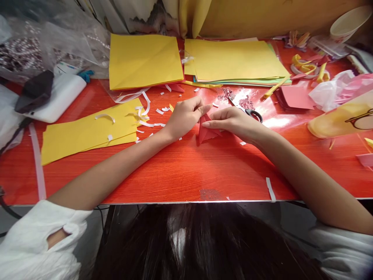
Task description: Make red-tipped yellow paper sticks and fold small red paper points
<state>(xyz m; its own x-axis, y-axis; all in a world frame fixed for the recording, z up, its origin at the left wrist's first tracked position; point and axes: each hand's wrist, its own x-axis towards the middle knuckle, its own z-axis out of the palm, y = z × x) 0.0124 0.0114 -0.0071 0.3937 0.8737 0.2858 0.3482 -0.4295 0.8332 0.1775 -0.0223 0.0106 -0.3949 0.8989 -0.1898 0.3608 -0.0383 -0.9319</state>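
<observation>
A small folded piece of red paper (pixel 206 133) is held between both hands over the middle of the red table (pixel 180 177). My left hand (pixel 186 116) pinches its upper end between thumb and fingers. From the right, my right hand (pixel 231 122) grips the same paper, thumb lying on top. The paper's lower part shows as pointed flaps; the rest is hidden by my fingers. Just behind my right hand lies a pair of scissors (pixel 254 115) with black handles, partly covered. White paper scraps (pixel 159 111) are scattered around my left hand.
Two yellow paper stacks (pixel 145 62) (pixel 230 60) lie along the back. Yellow strips (pixel 90 130) rest at left, near a white device (pixel 62 97) and bagged beads (pixel 20 52). At right are a red paper square (pixel 296 97), a plastic cup (pixel 329 122) and a paper cup (pixel 349 24).
</observation>
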